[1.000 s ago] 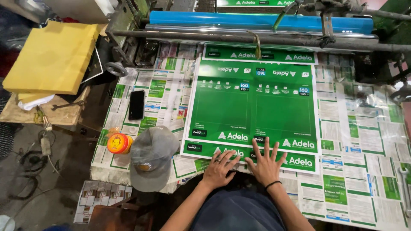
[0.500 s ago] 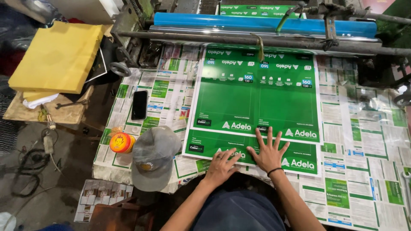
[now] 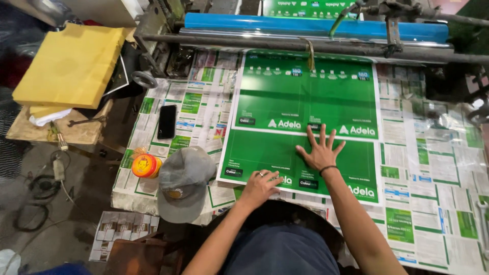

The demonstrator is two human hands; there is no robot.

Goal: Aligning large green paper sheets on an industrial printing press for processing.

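print workshop | blue roller (image 3: 316, 28) | green printed sheet (image 3: 305, 122) | newspaper-lined table (image 3: 433, 168)

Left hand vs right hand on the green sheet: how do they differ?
The right hand lies flat with fingers spread wide, well up on the green printed sheet; the left hand has fingers closer together and sits at the sheet's near edge. The right wrist carries a dark band; the left hand wears a ring. Both press palm-down on the sheet and hold nothing.

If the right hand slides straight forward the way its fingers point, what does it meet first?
The right hand lies flat on the green printed sheet, fingers pointing to the machine. Sliding on, it crosses only bare sheet, then probably meets the grey metal bar below the blue roller; depth is unclear.
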